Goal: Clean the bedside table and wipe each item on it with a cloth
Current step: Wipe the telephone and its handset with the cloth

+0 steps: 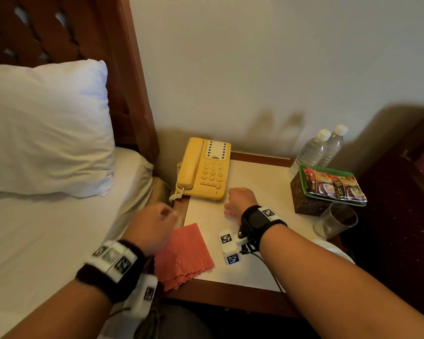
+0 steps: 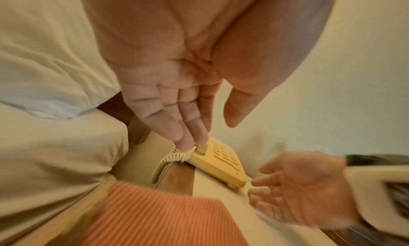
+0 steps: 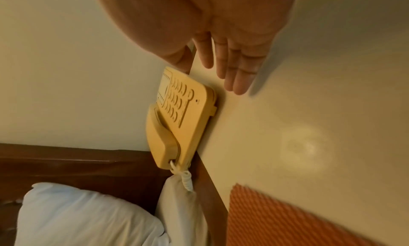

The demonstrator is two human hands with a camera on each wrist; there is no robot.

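Fingers [image 1: 227, 207] of the right hand [image 1: 240, 201] lie straight and empty just off the near right corner of the yellow telephone [image 1: 203, 168], which sits at the back left of the bedside table [image 1: 252, 270]; orange cloth [image 1: 184, 253] lies flat at the front left, left hand [image 1: 152, 226] above its far edge. Two water bottles [image 1: 316, 149], coffee sachets [image 1: 333, 185] and a glass [image 1: 335, 220] stand right. Left wrist: left fingers [image 2: 177, 120] extended, holding nothing, tips near the coiled cord [image 2: 175, 158]. Right wrist: right fingers [image 3: 239, 69] straight beside the phone, over the table.

White pillow [image 1: 44, 128] against, seemingly, a wooden headboard [image 1: 59, 28].
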